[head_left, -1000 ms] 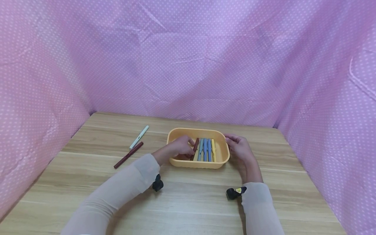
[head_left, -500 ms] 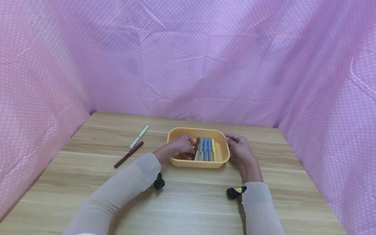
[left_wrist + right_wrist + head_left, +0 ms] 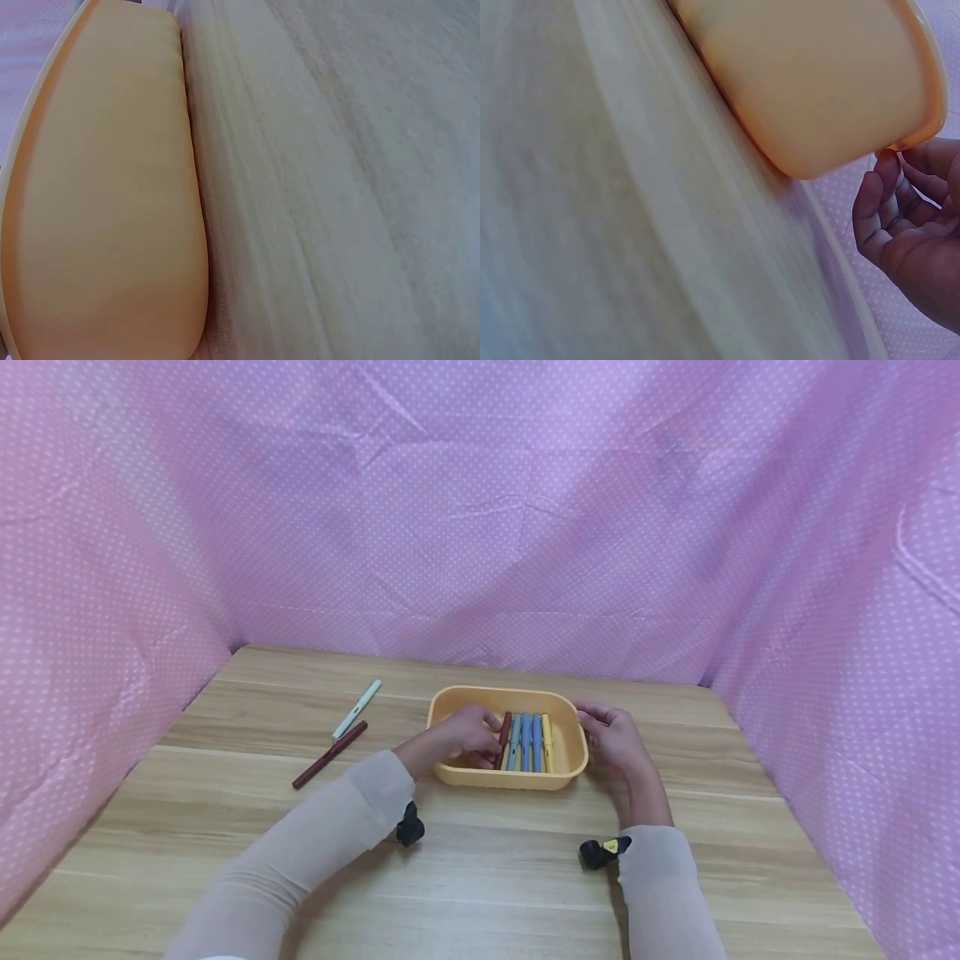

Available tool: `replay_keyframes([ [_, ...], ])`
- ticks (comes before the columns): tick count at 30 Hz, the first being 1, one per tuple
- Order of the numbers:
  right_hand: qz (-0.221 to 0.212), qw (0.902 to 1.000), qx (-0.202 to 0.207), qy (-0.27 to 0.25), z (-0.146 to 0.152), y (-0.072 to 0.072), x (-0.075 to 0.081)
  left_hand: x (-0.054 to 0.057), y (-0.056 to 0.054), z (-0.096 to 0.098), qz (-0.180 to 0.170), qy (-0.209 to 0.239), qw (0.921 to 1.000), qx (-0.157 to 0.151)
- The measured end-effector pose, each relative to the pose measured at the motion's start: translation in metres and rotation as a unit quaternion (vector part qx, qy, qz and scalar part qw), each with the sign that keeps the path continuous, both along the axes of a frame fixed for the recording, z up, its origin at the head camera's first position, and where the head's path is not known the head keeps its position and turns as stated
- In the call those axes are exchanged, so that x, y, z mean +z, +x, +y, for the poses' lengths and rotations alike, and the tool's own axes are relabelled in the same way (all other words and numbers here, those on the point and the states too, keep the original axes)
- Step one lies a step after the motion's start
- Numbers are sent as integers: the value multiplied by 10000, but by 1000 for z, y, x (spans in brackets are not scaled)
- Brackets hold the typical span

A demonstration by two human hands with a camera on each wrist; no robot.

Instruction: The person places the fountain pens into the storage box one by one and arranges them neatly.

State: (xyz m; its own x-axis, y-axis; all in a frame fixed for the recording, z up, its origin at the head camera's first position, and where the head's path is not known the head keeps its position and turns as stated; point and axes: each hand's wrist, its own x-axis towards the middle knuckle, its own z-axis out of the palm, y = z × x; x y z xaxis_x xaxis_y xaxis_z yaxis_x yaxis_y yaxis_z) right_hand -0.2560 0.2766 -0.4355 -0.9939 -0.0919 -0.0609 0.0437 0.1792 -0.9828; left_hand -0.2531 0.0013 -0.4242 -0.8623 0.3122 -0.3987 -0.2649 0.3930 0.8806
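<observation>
In the head view a yellow-orange plastic tray (image 3: pixel 517 782) sits on the table. My left hand (image 3: pixel 468 732) reaches into its left half, fingers bent at a dark red pen (image 3: pixel 505 735). Beside that pen lie a grey-green pen (image 3: pixel 514 739), two blue pens (image 3: pixel 526 743) and a yellow pen (image 3: pixel 547 743), side by side. At the tray's right end, my right hand (image 3: pixel 615 739) holds the rim. The right wrist view shows thumb and fingertips of the right hand (image 3: pixel 922 225) pinching the edge of the tray (image 3: pixel 825 82). Only the tray's outer wall (image 3: pixel 112 187) and the table show in the left wrist view.
To the left of the tray, a pale mint pen (image 3: pixel 357 710) and another dark red pen (image 3: pixel 330 755) lie slanted on the wooden table (image 3: pixel 495 877), close end to end. Pink dotted cloth (image 3: pixel 480 527) hangs behind the table and along both sides.
My left hand has shifted slightly right inside the tray. The dark red pen at its fingers has moved right and straightened beside the others. My right hand stays at the rim.
</observation>
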Motion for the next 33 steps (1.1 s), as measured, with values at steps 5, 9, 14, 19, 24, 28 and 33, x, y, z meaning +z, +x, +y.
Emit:
replay_keyframes([
  [5,38,9999,28,128,-1,-1,2,1,-1,0,-77,217,9997,-16],
  [9,44,9999,-8,153,-3,-2,2,1,-3,0,-101,282,9995,-28],
  [14,7,9999,-57,126,-5,-2,2,2,-6,-2,-129,301,9995,-41],
  [19,-2,9999,-72,144,-5,-3,3,3,-8,-3,-140,269,9995,-72],
  [24,-43,9999,-98,69,-7,-4,3,5,-11,-5,-147,205,9996,-135],
  [28,-30,9999,-90,89,-8,-5,4,8,-14,-8,-154,252,9995,-150],
  [33,-50,9999,-104,82,-8,-6,4,15,-17,-12,-141,420,9989,-132],
])
